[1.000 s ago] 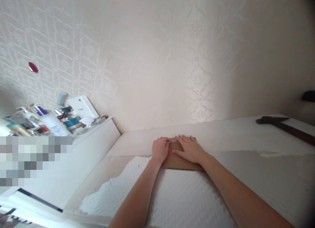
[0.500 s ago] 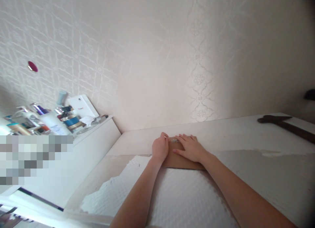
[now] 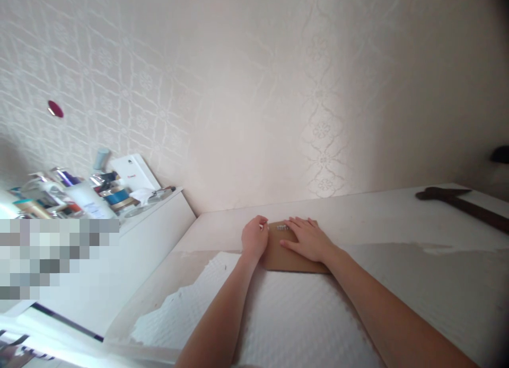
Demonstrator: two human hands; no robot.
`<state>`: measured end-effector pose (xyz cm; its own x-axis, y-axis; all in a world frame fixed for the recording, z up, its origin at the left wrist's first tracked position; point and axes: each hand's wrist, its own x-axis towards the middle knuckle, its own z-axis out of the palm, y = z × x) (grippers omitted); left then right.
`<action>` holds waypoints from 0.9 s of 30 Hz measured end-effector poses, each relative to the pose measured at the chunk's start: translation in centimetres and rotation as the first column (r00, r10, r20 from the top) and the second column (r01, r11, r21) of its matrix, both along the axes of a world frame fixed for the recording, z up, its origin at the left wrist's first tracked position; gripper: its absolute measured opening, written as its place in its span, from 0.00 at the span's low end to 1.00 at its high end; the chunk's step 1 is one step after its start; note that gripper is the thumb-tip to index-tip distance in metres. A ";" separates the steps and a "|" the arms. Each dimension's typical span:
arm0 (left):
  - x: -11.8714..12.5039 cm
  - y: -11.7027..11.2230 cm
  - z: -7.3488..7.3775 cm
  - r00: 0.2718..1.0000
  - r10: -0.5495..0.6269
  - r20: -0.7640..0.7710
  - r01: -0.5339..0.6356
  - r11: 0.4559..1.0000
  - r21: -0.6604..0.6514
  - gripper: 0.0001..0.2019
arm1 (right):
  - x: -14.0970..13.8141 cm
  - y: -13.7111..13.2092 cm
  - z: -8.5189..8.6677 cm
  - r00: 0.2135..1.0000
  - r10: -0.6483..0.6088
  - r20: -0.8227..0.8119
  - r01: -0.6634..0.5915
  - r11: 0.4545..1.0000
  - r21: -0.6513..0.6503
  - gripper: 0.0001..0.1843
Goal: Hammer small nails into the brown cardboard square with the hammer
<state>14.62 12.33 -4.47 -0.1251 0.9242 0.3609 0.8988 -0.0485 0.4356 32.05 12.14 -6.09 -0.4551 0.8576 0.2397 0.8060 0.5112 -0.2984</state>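
Observation:
A flat piece of brown cardboard (image 3: 289, 256) lies before me on the white surface. My right hand (image 3: 308, 238) rests flat on it with the fingers spread, covering its right part. Beside the fingertips, near the cardboard's far edge, sits a short row of small silvery pieces (image 3: 282, 227), too small to name. My left hand (image 3: 254, 238) is closed at the cardboard's left edge. Something small and pale shows at its fingertips, but I cannot make out what it is.
A hammer (image 3: 445, 193) with a dark handle lies at the far right. White textured sheeting (image 3: 306, 315) covers the near surface, with a torn edge on the left. Bottles (image 3: 85, 198), a blue tape roll (image 3: 118, 197) and a white box (image 3: 134, 169) crowd the cabinet (image 3: 131, 262) at left.
My left hand has shifted slightly left, away from the silvery row, and a small pale thing now shows at its fingers. My right hand stays on the cardboard.

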 end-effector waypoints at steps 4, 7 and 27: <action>-2.1 1.2 1.0 0.981 0.057 -0.185 -0.057 0.998 0.007 0.10 | -0.1 0.1 0.1 1.000 -0.001 -0.011 0.001 1.000 -0.005 0.38; -4.6 2.3 1.7 0.952 0.135 -0.275 -0.148 0.989 -0.026 0.12 | -0.2 0.0 0.2 1.000 -0.004 -0.015 0.004 1.000 -0.006 0.37; -5.9 4.3 0.6 0.972 0.110 -0.205 -0.094 0.992 0.088 0.15 | -0.3 -0.1 0.4 0.999 -0.003 -0.032 0.004 1.000 0.009 0.36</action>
